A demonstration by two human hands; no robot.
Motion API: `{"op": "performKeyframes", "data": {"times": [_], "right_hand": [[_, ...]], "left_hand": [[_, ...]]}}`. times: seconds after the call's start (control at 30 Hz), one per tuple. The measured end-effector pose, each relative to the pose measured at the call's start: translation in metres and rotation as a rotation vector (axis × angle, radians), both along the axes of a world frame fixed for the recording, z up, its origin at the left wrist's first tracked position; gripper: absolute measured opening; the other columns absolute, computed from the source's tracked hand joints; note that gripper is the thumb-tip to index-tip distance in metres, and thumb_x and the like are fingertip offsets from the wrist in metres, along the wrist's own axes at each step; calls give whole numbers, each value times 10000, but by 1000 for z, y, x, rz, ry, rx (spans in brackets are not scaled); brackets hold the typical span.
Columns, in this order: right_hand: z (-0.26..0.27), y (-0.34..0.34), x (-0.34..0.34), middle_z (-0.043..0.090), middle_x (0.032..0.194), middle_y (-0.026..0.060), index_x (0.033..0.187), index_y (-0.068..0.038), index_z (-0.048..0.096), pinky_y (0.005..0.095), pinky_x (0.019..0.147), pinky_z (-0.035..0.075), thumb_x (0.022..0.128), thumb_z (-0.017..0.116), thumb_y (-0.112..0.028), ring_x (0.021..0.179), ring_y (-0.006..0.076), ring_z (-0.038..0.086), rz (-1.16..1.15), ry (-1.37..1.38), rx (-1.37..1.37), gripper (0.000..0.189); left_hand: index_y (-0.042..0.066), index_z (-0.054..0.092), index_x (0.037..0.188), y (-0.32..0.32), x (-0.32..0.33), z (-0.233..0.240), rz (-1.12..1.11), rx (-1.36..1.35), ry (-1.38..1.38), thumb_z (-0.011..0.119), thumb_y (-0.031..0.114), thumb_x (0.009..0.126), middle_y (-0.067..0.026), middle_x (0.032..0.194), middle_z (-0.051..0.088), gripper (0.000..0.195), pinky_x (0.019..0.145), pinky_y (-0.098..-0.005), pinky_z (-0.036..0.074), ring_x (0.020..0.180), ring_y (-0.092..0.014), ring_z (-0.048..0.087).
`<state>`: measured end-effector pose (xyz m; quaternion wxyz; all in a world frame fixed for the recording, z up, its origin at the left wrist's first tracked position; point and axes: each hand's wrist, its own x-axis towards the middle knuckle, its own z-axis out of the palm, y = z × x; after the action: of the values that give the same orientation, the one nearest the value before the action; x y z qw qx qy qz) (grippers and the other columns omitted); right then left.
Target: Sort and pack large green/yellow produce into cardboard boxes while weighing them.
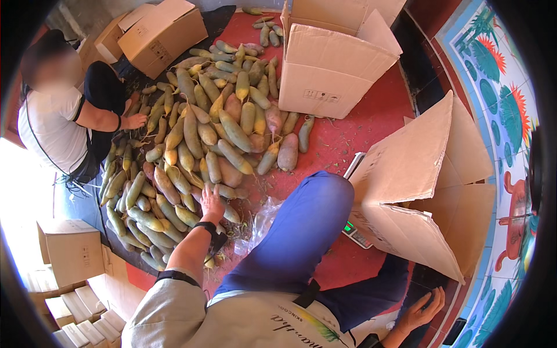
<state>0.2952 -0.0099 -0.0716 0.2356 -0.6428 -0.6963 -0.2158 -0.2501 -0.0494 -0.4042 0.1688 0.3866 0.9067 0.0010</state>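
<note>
My left hand (212,203) reaches onto the near side of a big heap of green radishes (235,130). Its fingers stretch forward over the roots, and I see no radish gripped in it. Most roots are long and green with yellowish tips; a few, such as one thick radish (288,152), are pinkish. Down at the lower right, my right hand (421,309) is empty with its fingers apart, beside the dark floor edge. Above it stands an open cardboard box (400,161) on a digital scale (359,237) with a lit green display. The box's contents are mostly hidden.
A co-worker (56,117) sits at the left, one hand at the heap. Another open carton (326,74) stands on the red mat (322,143) at the back. Clear plastic (265,222) lies by my knee. More boxes (161,39) are behind, with stacked cartons (72,252) lower left.
</note>
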Motion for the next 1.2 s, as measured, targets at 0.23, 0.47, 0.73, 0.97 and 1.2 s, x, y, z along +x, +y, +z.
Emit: {"op": "performKeyframes", "data": {"times": [0.23,0.47,0.73,0.97,1.2], "right_hand": [[-2,3,-3,524,1079,197,1025,57,523,388,843,432,864,466,9,989,335,522,2,2,-28,177],[1,6,-3,523,1082,196,1005,53,533,391,847,428,857,468,18,989,338,519,14,-10,-70,166],[-4,9,-6,523,1076,196,995,50,538,390,843,423,851,470,25,984,339,522,49,56,-70,161],[-18,5,3,531,1061,196,998,34,539,380,807,448,836,485,33,950,341,538,81,105,-59,171],[-11,2,-9,532,1027,195,968,32,542,362,765,459,811,497,71,912,331,550,170,163,-6,168]], "left_hand": [[303,346,1329,38,-19,22,38,-94,-123,651,128,675,-157,1401,241,743,1008,-449,305,1291,-333,236],[365,412,1276,57,-40,0,99,-255,-305,638,290,714,-147,1297,354,610,1000,-434,319,1235,-321,314],[283,607,1089,32,-56,-23,-22,25,-216,640,330,705,-144,1127,523,388,938,-351,382,1102,-312,472],[87,625,864,19,-15,66,46,422,-833,620,143,785,-26,842,596,97,748,-286,459,800,-134,559],[83,594,851,66,37,221,-84,483,-1043,608,85,817,64,804,556,37,715,-193,414,773,-40,505]]}}
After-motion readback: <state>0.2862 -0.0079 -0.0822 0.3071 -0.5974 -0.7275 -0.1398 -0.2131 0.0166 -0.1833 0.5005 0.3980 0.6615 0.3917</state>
